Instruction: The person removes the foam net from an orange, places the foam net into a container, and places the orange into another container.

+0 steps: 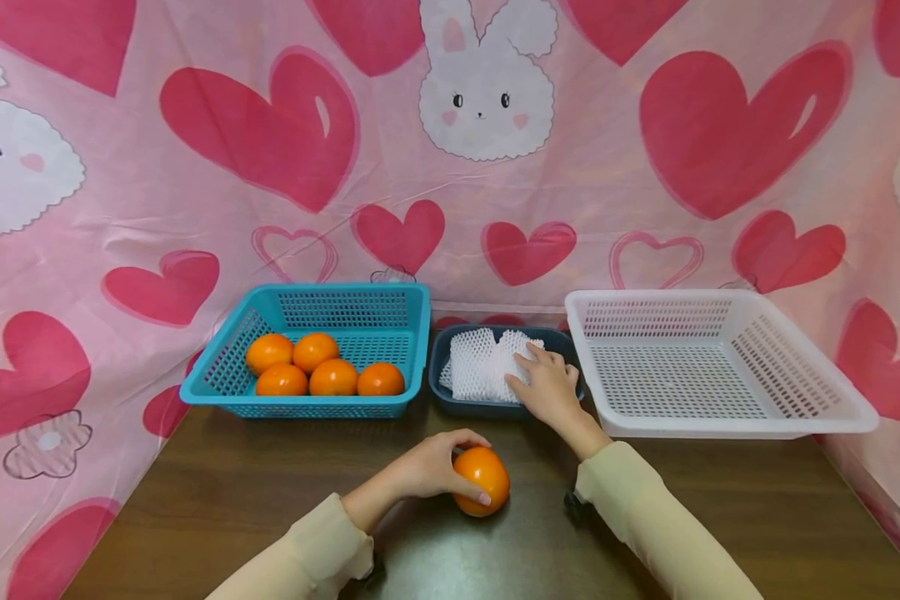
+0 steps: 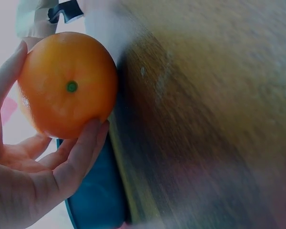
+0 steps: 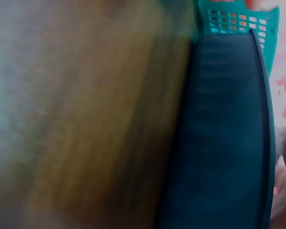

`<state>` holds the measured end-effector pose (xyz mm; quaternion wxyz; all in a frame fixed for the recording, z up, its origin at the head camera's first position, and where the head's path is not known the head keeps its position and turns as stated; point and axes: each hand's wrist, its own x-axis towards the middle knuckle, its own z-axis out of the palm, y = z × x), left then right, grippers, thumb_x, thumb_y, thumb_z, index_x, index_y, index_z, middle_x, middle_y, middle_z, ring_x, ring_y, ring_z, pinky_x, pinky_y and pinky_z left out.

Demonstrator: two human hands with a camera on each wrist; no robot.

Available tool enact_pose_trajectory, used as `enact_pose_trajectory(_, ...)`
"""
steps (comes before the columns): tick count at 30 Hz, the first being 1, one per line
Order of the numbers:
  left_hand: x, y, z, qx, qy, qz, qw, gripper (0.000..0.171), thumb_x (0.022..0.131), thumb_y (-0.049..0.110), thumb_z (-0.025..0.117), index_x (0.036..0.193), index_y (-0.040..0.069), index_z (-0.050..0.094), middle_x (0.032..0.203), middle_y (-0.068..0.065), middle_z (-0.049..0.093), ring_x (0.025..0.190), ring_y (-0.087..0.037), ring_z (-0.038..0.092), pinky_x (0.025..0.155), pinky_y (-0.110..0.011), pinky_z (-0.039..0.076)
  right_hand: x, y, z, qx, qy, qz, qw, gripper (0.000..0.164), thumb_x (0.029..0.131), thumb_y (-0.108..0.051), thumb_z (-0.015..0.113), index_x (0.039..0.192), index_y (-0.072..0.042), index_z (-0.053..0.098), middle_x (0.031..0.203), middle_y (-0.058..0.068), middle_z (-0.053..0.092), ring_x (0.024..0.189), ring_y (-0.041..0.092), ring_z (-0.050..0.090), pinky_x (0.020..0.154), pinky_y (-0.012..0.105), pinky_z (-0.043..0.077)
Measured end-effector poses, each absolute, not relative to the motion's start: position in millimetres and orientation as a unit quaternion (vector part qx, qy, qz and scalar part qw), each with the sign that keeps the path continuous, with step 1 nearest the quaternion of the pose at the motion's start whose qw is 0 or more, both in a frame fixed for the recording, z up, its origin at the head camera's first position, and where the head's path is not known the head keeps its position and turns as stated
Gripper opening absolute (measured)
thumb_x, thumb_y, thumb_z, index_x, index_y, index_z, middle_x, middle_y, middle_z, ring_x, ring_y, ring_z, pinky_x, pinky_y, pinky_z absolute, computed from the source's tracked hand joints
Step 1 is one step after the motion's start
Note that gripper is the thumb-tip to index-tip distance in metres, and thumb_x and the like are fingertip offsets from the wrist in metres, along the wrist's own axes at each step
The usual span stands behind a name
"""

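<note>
Above the near middle of the table, my left hand (image 1: 429, 467) holds an orange (image 1: 484, 481), thumb on one side and fingers round the other. The left wrist view shows the fruit's small green stem spot facing the camera. My right hand (image 1: 552, 388) reaches into a small dark blue bin (image 1: 487, 409) at the back centre. Its spread thumb and fingers touch white foam net sleeves (image 1: 474, 367) lying there. In the right wrist view the bin's outer wall (image 3: 219, 129) hides most of that hand.
A turquoise basket (image 1: 217, 402) with several oranges (image 1: 334, 377) stands left of the bin. To its right is a white plastic basket (image 1: 675, 379) with slotted sides. Behind them hangs a pink cloth (image 1: 607, 208) printed with hearts and rabbits. The brown table (image 1: 255, 483) extends in front.
</note>
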<state>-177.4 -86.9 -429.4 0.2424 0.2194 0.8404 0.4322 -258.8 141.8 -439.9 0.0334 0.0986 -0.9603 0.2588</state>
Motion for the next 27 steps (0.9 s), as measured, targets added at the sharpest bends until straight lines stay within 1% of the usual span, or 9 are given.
enact_pose_trajectory(5, -191, -93, -459, 0.249, 0.84, 0.42, 0.236, 0.067, 0.081, 0.045, 0.087, 0.135, 0.015, 0.061, 0.125, -0.003, 0.064, 0.102, -0.018, 0.059, 0.089, -0.037, 0.053, -265, 142, -436, 0.103, -0.964, 0.245, -0.004, 0.055, 0.102, -0.037, 0.061, 0.146, -0.004, 0.056, 0.155, 0.026, 0.041, 0.135, 0.05, 0.036, 0.103, 0.068, 0.028)
enact_pose_trajectory(7, -192, -93, -462, 0.251, 0.84, 0.418, 0.236, 0.068, 0.081, 0.048, 0.086, 0.134, 0.015, 0.061, 0.124, -0.003, 0.064, 0.101, -0.018, 0.059, 0.088, -0.037, 0.053, -269, 142, -435, 0.099, -0.965, 0.243, -0.015, 0.056, 0.101, -0.038, 0.061, 0.146, -0.005, 0.056, 0.155, 0.025, 0.042, 0.135, 0.05, 0.036, 0.102, 0.067, 0.029)
enact_pose_trajectory(9, -190, -93, -457, 0.247, 0.841, 0.417, 0.238, 0.067, 0.081, 0.046, 0.087, 0.134, 0.014, 0.061, 0.124, -0.004, 0.064, 0.101, -0.018, 0.059, 0.089, -0.037, 0.053, -272, 142, -436, 0.093, -0.966, 0.239, -0.022, 0.057, 0.101, -0.04, 0.061, 0.147, -0.006, 0.056, 0.154, 0.025, 0.042, 0.134, 0.05, 0.037, 0.1, 0.067, 0.03)
enact_pose_trajectory(12, -180, -88, -435, 0.231, 0.84, 0.428, 0.242, 0.063, 0.08, 0.034, 0.089, 0.132, 0.01, 0.062, 0.123, -0.006, 0.064, 0.101, -0.021, 0.059, 0.091, -0.04, 0.053, -276, 141, -436, 0.084, -0.968, 0.236, -0.028, 0.06, 0.099, -0.041, 0.064, 0.147, -0.007, 0.055, 0.154, 0.025, 0.043, 0.133, 0.049, 0.038, 0.099, 0.066, 0.031)
enact_pose_trajectory(15, -174, -85, -425, 0.218, 0.842, 0.43, 0.243, 0.059, 0.08, 0.025, 0.09, 0.131, 0.01, 0.063, 0.123, -0.006, 0.065, 0.1, -0.02, 0.059, 0.092, -0.038, 0.052, -279, 141, -436, 0.083, -0.969, 0.232, -0.033, 0.061, 0.098, -0.041, 0.066, 0.148, -0.008, 0.055, 0.153, 0.025, 0.043, 0.133, 0.048, 0.038, 0.1, 0.067, 0.03)
enact_pose_trajectory(18, -173, -84, -424, 0.211, 0.845, 0.425, 0.245, 0.057, 0.081, 0.022, 0.089, 0.13, 0.011, 0.063, 0.123, -0.005, 0.064, 0.101, -0.019, 0.059, 0.093, -0.037, 0.052, -280, 141, -437, 0.088, -0.971, 0.22, -0.035, 0.063, 0.097, -0.041, 0.068, 0.149, -0.009, 0.054, 0.153, 0.025, 0.043, 0.133, 0.048, 0.038, 0.101, 0.067, 0.03)
enact_pose_trajectory(22, -175, -84, -425, 0.213, 0.841, 0.429, 0.25, 0.058, 0.082, 0.027, 0.089, 0.13, 0.01, 0.062, 0.124, -0.007, 0.064, 0.103, -0.021, 0.059, 0.094, -0.041, 0.051, -280, 142, -437, 0.094, -0.973, 0.207, -0.03, 0.062, 0.097, -0.041, 0.069, 0.149, -0.01, 0.054, 0.152, 0.024, 0.044, 0.131, 0.047, 0.039, 0.101, 0.066, 0.03)
enact_pose_trajectory(24, -179, -87, -434, 0.228, 0.842, 0.422, 0.245, 0.061, 0.083, 0.037, 0.087, 0.133, 0.012, 0.062, 0.125, -0.006, 0.064, 0.102, -0.021, 0.058, 0.092, -0.04, 0.052, -279, 142, -438, 0.095, -0.973, 0.207, -0.025, 0.062, 0.097, -0.041, 0.069, 0.148, -0.01, 0.055, 0.151, 0.024, 0.045, 0.13, 0.047, 0.039, 0.1, 0.067, 0.029)
enact_pose_trajectory(27, -179, -89, -435, 0.233, 0.841, 0.423, 0.244, 0.062, 0.083, 0.04, 0.086, 0.132, 0.012, 0.061, 0.125, -0.006, 0.064, 0.101, -0.021, 0.058, 0.091, -0.039, 0.053, -277, 143, -438, 0.096, -0.973, 0.208, -0.015, 0.061, 0.096, -0.042, 0.07, 0.147, -0.011, 0.057, 0.151, 0.023, 0.047, 0.129, 0.047, 0.039, 0.099, 0.067, 0.03)
